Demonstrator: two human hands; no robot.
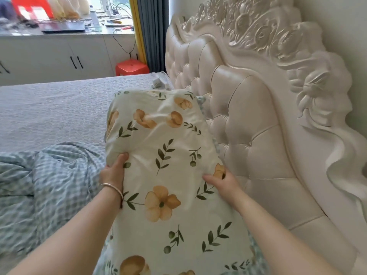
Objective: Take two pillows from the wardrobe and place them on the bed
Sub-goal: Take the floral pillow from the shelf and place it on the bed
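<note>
A cream pillow [160, 139] printed with orange flowers and green leaves is between my hands, over the bed [51, 108] and beside the headboard. My left hand [114, 171] grips its left edge, thumb on top; a bangle circles that wrist. My right hand [220, 180] pinches the fabric on its right side. A second floral pillow [178, 245] lies lower, toward me, partly under my arms; where one ends and the other begins is hard to tell. A blue-patterned edge [201, 100] peeks out behind the held pillow.
A tufted cream headboard [248, 120] with carved trim runs along the right. A crumpled blue checked blanket [45, 185] lies at the left. A red stool [132, 66], white cabinets [59, 56] and a cluttered counter stand beyond the bed.
</note>
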